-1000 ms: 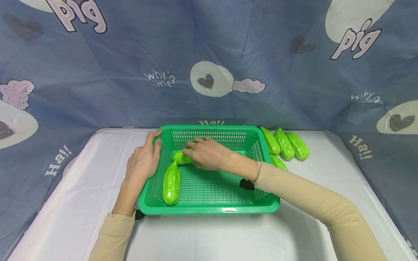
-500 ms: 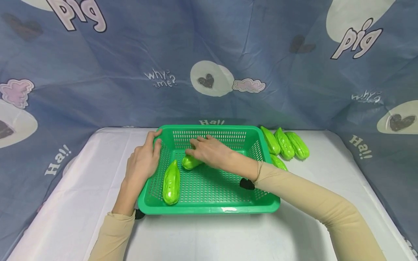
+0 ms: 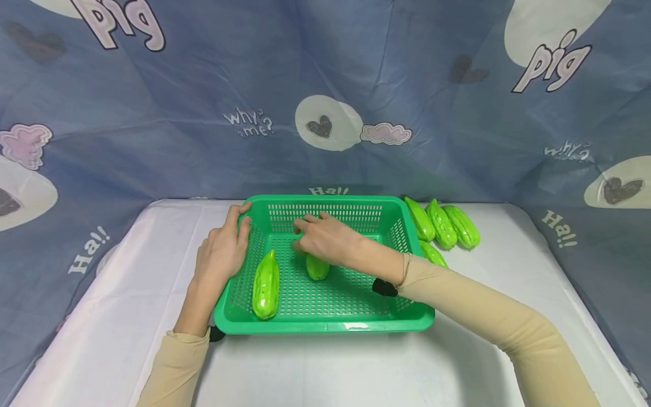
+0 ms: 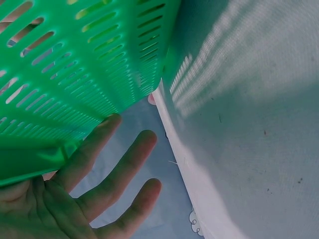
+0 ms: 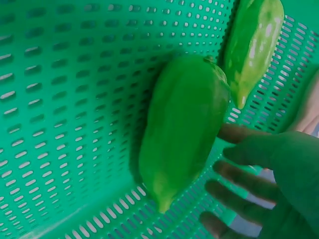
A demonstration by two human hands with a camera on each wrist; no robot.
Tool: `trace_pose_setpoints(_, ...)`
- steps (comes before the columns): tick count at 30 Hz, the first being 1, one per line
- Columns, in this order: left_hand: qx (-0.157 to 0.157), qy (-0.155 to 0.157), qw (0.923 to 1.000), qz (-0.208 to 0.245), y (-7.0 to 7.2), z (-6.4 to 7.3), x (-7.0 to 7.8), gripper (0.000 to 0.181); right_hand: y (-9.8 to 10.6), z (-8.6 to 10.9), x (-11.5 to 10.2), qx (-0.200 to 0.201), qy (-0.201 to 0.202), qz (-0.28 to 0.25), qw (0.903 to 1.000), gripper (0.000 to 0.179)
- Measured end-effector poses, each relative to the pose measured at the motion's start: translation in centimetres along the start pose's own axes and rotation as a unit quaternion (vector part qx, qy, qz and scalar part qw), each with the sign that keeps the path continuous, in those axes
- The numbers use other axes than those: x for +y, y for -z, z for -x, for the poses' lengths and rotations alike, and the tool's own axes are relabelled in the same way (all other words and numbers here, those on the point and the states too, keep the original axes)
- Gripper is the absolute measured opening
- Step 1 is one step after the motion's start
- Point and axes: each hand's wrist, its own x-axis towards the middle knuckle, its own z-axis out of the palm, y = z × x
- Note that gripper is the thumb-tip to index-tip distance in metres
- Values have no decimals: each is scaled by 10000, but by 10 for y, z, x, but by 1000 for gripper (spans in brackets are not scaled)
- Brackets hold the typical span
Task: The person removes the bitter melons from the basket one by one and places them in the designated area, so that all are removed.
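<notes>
A green plastic basket (image 3: 325,327) with slotted walls stands on the table. My left hand (image 3: 222,251) grips its left rim, with some fingers (image 4: 119,169) extended along the outside of the wall. Inside the basket lies a bright green, gourd-like vegetable (image 3: 317,268) with shallow ridges and a pointed tip. My right hand (image 3: 330,240) is over it, covering its far part in the head view. In the right wrist view, spread fingers (image 5: 244,179) are beside this vegetable, one fingertip right at its edge. A second such vegetable (image 3: 265,285) lies lengthwise near the left wall.
Several more of these green vegetables (image 3: 441,225) lie on the white tablecloth (image 3: 508,271) beyond the basket's right wall, one of them (image 3: 433,254) partly hidden by it. A blue printed cloth (image 3: 325,73) hangs behind the table.
The vegetable under my right hand has shifted right and turned from lying crosswise to pointing toward me. My left hand and the other vegetables stay in place.
</notes>
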Motion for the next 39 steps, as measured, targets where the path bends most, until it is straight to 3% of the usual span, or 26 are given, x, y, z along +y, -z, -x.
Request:
trace_pose_setpoints(3,22,-12,10000,0,0,0,0,50,-1,0,-1,16,-222,-5,9998,31)
trace_pose_setpoints(12,14,-9,10000,8,-1,1,-1,50,-2,2,-7,-335,-884,500,9943,64)
trace_pose_setpoints(22,21,-40,10000,31,-1,2,1,50,-2,4,-7,-636,-533,20,9966,58)
trace_pose_setpoints(29,-34,-9,10000,20,0,2,1,50,-4,5,-7,-423,-356,-96,9984,45)
trace_pose_setpoints(39,-39,3,10000,31,1,2,1,51,-7,3,-5,-734,-505,-243,9957,62)
